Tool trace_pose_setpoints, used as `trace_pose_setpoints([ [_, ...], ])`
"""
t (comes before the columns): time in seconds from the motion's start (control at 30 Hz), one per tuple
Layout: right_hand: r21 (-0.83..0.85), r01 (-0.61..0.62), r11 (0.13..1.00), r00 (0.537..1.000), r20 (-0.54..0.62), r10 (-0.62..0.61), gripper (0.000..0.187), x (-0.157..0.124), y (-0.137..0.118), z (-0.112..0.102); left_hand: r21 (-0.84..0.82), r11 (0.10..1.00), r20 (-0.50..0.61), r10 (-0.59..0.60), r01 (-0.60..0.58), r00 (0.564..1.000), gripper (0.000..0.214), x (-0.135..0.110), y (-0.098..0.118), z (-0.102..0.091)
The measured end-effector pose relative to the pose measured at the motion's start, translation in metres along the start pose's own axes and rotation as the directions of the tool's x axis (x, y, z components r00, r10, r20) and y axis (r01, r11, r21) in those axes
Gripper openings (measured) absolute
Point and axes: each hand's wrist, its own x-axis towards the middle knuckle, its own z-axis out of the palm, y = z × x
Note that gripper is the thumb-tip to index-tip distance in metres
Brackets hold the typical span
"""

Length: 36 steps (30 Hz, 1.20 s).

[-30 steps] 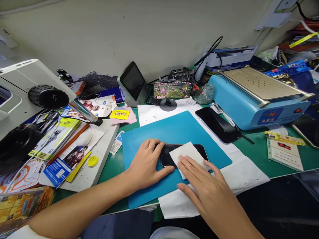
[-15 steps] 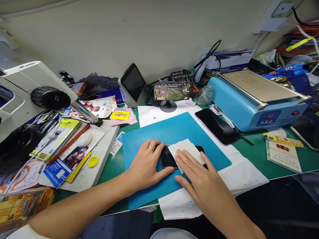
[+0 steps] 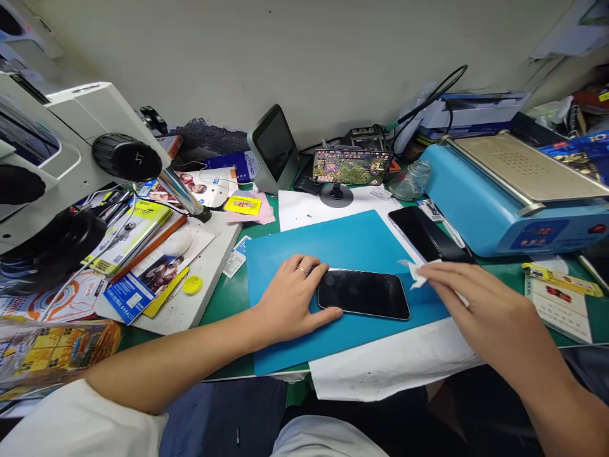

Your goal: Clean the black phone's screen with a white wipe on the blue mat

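Observation:
A phone with a dark screen lies face up on the blue mat. My left hand, with a ring on one finger, grips the phone's left end between thumb and fingers. Off the phone's right end, my right hand is closed on a crumpled white wipe, part of which shows past the fingertips. A second phone, also dark, lies behind the right hand.
A blue heating machine stands at right, beside a glass jar. A propped phone shows a game at the back. The microscope and a pile of packets occupy the left. A cigarette box lies at right.
My right hand has lifted the wipe off the phone and moved right, bunching it up. The phone's screen is now uncovered. My left hand stays on its left end; the camera view has shifted.

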Motion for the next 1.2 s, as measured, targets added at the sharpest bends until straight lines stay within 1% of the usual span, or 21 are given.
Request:
trace_pose_setpoints([
  [0.07, 0.006, -0.018, 1.0, 0.999, -0.046, 0.018, 0.026, 0.022, -0.002, 0.006, -0.003, 1.0, 0.003, 0.002, -0.002, 1.0, 0.06, 0.0, 0.0, 0.0],
  [0.1, 0.027, -0.009, 1.0, 0.999, -0.046, 0.01, 0.026, 0.031, -0.003, 0.012, -0.003, 1.0, 0.003, 0.002, -0.002, 1.0, 0.061, 0.0, 0.0, 0.0],
  [0.17, 0.076, 0.031, 0.997, 0.999, 0.021, -0.032, 0.031, 0.044, -0.008, 0.026, -0.013, 1.0, -0.006, -0.002, 0.002, 1.0, 0.064, -0.001, -0.001, 0.002],
  [0.23, 0.102, 0.077, 0.992, 0.989, 0.115, -0.089, 0.038, 0.049, -0.017, 0.041, -0.035, 0.999, -0.02, -0.016, 0.016, 1.0, 0.076, -0.001, -0.003, 0.004],
  [0.3, 0.122, 0.104, 0.987, 0.976, 0.177, -0.125, 0.041, 0.047, -0.03, 0.051, -0.067, 0.997, -0.029, -0.032, 0.03, 0.999, 0.093, -0.002, -0.004, 0.005],
  [0.33, 0.138, 0.108, 0.985, 0.971, 0.197, -0.134, 0.04, 0.045, -0.039, 0.055, -0.083, 0.996, -0.033, -0.034, 0.032, 0.999, 0.1, -0.002, -0.004, 0.006],
  [0.4, 0.179, 0.127, 0.976, 0.958, 0.234, -0.167, 0.036, 0.042, -0.056, 0.057, -0.107, 0.994, -0.041, -0.032, 0.027, 0.999, 0.106, -0.002, -0.005, 0.006],
  [0.47, 0.205, 0.171, 0.964, 0.938, 0.266, -0.223, 0.033, 0.043, -0.07, 0.058, -0.115, 0.993, -0.05, -0.028, 0.022, 0.998, 0.107, -0.002, -0.005, 0.006],
  [0.53, 0.2, 0.21, 0.957, 0.922, 0.284, -0.262, 0.034, 0.045, -0.078, 0.058, -0.113, 0.993, -0.05, -0.031, 0.025, 0.998, 0.105, -0.002, -0.005, 0.006],
  [0.73, 0.155, 0.261, 0.953, 0.907, 0.298, -0.297, 0.033, 0.053, -0.081, 0.061, -0.093, 0.995, -0.043, -0.028, 0.024, 0.999, 0.101, -0.002, -0.006, 0.008],
  [0.87, 0.137, 0.273, 0.952, 0.904, 0.303, -0.302, 0.032, 0.054, -0.082, 0.064, -0.095, 0.995, -0.051, -0.019, 0.014, 0.999, 0.099, -0.003, -0.006, 0.009],
  [1.03, 0.095, 0.255, 0.962, 0.918, 0.288, -0.272, 0.032, 0.055, -0.088, 0.068, -0.087, 0.996, -0.055, -0.009, 0.004, 0.998, 0.095, -0.003, -0.004, 0.009],
  [1.2, 0.052, 0.267, 0.962, 0.921, 0.281, -0.271, 0.033, 0.054, -0.092, 0.072, -0.083, 0.996, -0.082, -0.02, 0.013, 0.996, 0.09, -0.002, -0.003, 0.01],
])
